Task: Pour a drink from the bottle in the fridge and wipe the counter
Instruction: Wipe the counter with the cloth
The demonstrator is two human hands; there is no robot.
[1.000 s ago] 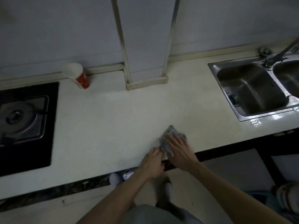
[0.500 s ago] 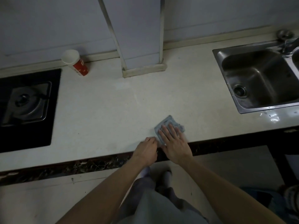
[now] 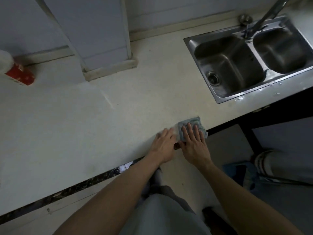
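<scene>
A folded blue-grey cloth [image 3: 194, 123] lies on the pale counter [image 3: 84, 119] at its front edge. My right hand [image 3: 193, 141] presses flat on the cloth, fingers spread over its near half. Just left of the cloth, my left hand [image 3: 164, 145] rests on the counter edge with its fingertips at the cloth's left side. A red and white paper cup [image 3: 16, 72] stands at the back left near the wall. No bottle is in view.
A steel double sink [image 3: 225, 65] with a tap [image 3: 269, 16] is set into the counter at the right, water drops on its front rim. A white column [image 3: 101, 39] stands against the back wall. Below the counter are floor, my legs and a striped bundle [image 3: 264, 163].
Both hands and the cloth have slid right along the counter's front edge toward the sink. The view has shifted right, so the stove has left the frame.
</scene>
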